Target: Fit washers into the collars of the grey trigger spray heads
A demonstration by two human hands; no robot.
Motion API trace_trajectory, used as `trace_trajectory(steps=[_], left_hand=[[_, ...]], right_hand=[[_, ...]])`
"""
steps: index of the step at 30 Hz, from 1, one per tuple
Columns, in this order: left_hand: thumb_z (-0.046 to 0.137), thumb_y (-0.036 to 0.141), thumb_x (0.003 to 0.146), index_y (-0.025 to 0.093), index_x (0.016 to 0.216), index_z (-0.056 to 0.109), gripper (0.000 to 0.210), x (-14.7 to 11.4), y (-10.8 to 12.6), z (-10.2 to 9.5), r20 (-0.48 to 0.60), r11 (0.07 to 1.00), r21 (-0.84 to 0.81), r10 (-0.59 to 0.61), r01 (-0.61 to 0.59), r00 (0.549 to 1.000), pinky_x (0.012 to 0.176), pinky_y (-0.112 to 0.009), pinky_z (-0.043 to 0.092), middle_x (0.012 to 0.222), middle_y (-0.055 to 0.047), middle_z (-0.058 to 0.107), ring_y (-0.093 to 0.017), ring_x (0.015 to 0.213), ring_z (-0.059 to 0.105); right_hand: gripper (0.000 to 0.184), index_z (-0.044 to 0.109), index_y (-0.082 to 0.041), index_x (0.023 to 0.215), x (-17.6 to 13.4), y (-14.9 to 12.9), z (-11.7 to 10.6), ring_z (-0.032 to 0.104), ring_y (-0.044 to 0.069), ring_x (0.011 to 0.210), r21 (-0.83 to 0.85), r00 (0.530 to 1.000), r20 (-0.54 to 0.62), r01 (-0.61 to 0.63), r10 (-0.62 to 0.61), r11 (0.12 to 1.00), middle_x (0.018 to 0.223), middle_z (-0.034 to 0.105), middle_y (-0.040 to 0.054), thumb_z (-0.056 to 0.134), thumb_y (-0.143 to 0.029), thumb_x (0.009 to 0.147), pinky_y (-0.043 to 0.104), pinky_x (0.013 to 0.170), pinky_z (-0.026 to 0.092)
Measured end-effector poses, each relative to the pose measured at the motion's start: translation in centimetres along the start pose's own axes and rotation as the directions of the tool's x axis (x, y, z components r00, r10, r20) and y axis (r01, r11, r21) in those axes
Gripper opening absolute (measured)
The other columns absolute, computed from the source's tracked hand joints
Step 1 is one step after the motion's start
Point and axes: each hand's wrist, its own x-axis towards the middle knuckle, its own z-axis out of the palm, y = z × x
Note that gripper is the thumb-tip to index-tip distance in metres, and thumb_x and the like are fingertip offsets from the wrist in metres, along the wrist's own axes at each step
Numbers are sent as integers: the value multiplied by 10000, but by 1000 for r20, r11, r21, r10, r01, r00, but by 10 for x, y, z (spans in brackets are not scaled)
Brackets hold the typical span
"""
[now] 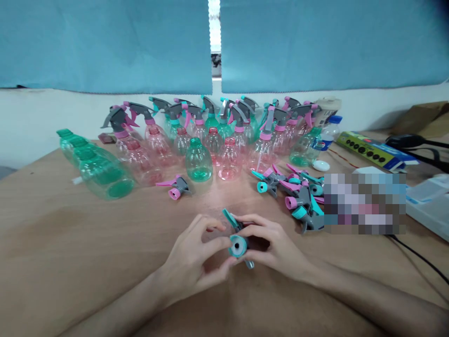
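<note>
In the head view, a grey and turquoise trigger spray head [237, 246] is held over the table, its round collar facing me. My right hand [271, 243] grips its body from the right with thumb and fingers. From the left, my left hand [196, 252] has its fingertips at the turquoise collar, closed about its edge. Beyond the hands stand an open green bottle [199, 161] and an open pink bottle [229, 160]. A loose grey and pink spray head [177, 187] lies in front of them. The collar's far side is hidden.
Several bottles with spray heads [238, 124] stand along the back. Uncapped green bottles [105, 171] are at left. A pile of loose spray heads [298, 196] lies at right, near a blue-capped bottle [328, 133], a printed box [372, 150] and a clear plastic container [430, 203].
</note>
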Motion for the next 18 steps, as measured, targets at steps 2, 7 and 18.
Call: trace_trajectory(steps=[2,7,18], left_hand=[[611,219,797,220,955,642,161,1,2,1,13,1000,-12,-18,18,1000,746,-314,501,986,-65,539,-192,892,526],[610,236,798,201,861,636,76,0,6,3,76,991,-133,-8,18,997,789,-333,491,976,-62,524,-197,908,514],[560,196,847,247,1086,594,246,-8,6,6,107,969,-233,-60,84,992,868,-317,490,1133,-57,450,-191,1051,486]], right_hand=[[227,676,-204,977,0,2,1,588,215,1108,-11,999,5,42,-42,999,1226,591,88,720,-269,765,339,933,478],[235,666,-207,1012,-1,3,3,549,221,1171,-27,993,34,114,-113,993,1278,561,102,700,-247,784,361,973,460],[188,671,-217,969,0,1,0,590,213,1112,-16,999,16,48,-48,999,1229,586,81,698,-254,786,355,937,485]])
